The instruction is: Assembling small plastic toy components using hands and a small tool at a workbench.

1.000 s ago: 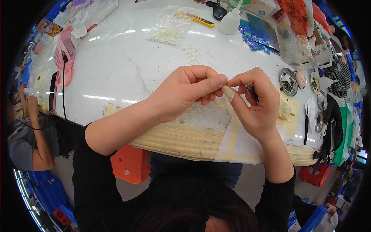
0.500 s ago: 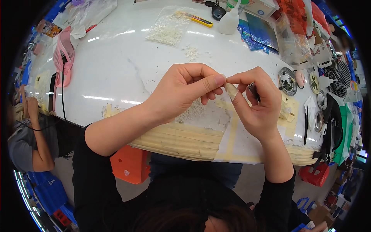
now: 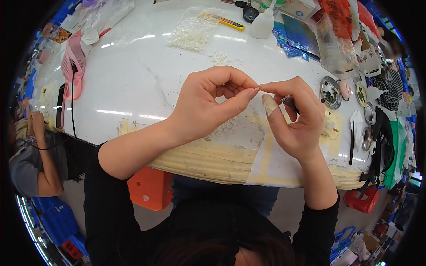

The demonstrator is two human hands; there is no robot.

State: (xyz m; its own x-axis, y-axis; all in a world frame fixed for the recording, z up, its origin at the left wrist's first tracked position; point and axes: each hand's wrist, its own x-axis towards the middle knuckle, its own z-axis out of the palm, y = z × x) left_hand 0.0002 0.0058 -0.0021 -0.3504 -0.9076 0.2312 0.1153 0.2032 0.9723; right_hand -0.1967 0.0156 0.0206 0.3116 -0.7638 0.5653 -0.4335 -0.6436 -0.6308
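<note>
My left hand (image 3: pixel 208 102) is closed in a pinch over the middle of the table, and a tiny whitish piece (image 3: pixel 258 89) shows at its fingertips. The index fingertip of my right hand (image 3: pixel 299 117) meets that pinch. Pale tape (image 3: pixel 270 104) wraps the right thumb, which stands a little apart from the index finger. Within the curled fingers of the right hand sits a small metal tool (image 3: pixel 289 102), mostly hidden. Small pale bits (image 3: pixel 224 128) lie scattered on the table below my hands.
Farther back are a clear bag of white bits (image 3: pixel 191 37), a yellow cutter knife (image 3: pixel 231 23) and a white squeeze bottle (image 3: pixel 263 24). Round metal dishes (image 3: pixel 330 92) stand at the right. Masking tape (image 3: pixel 204 164) covers the front edge. Another person's arm (image 3: pixel 44 155) is at the left.
My right thumb has drawn down and away from the left fingertips. The left thumb has lowered slightly, and the whitish piece now shows between the fingertips.
</note>
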